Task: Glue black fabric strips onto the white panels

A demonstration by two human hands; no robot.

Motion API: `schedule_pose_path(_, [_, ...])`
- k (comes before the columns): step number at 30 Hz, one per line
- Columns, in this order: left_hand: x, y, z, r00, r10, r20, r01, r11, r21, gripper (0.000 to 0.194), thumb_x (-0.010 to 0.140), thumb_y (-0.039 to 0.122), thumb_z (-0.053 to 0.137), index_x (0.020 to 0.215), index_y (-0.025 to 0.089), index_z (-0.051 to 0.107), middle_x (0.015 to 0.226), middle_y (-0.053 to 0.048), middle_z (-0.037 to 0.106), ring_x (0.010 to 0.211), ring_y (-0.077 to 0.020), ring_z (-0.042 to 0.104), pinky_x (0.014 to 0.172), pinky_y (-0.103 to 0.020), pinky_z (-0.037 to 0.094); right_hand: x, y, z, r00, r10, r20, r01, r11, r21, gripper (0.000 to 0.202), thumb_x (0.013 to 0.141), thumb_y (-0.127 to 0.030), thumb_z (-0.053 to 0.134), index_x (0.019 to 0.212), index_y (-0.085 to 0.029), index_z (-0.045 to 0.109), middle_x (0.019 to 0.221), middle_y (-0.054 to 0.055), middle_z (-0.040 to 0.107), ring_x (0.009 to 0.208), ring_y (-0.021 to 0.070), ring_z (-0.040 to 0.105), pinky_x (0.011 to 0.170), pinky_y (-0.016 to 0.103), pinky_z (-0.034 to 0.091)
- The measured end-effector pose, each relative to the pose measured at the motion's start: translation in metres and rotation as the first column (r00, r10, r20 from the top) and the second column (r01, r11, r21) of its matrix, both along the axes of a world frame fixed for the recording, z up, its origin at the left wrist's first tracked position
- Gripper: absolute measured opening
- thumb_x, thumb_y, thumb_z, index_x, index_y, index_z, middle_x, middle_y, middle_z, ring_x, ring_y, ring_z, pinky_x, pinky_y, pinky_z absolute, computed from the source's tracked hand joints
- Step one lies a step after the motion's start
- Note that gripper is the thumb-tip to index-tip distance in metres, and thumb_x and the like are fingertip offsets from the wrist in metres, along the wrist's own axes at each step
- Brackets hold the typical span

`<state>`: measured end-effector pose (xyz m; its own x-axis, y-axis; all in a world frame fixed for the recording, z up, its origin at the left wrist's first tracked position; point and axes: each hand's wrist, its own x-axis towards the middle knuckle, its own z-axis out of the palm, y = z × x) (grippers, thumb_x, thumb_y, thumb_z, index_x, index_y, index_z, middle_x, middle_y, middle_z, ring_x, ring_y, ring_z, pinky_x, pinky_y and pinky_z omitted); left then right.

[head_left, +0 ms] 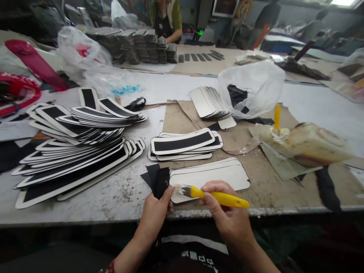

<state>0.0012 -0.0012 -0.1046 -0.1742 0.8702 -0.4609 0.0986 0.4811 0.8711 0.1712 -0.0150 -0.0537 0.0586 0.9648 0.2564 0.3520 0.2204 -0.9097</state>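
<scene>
Yellow brush (pixel 220 197) held over white pieces (pixel 212 175).

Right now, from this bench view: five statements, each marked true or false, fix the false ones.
1. The right hand holds a yellow-handled brush. True.
2. The left hand holds scissors. False: it holds black material.
3. A second yellow handle stands upright. True.
4. The held brush's bristles point away from the left hand. False: toward it.
5. The large left pile shows only plain white pieces. False: black centres show.
</scene>
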Motion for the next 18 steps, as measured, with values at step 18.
schedule_pose_path(18, [-0.004, 0.0, 0.007, 0.983, 0.134, 0.125, -0.136, 0.991, 0.009, 0.043, 0.066, 0.049, 0.067, 0.088, 0.013, 0.059, 0.043, 0.005, 0.05, 0.042, -0.0114, 0.043, 0.04, -0.022, 0.033, 0.093, -0.018, 0.028, 0.759, -0.457, 0.464, 0.332, 0.884, 0.329, 0.007, 0.083, -0.022, 0.055, 0.089, -0.02, 0.058, 0.088, 0.006, 0.061, 0.085, 0.0205, 0.059, 0.078, 0.035, 0.048])
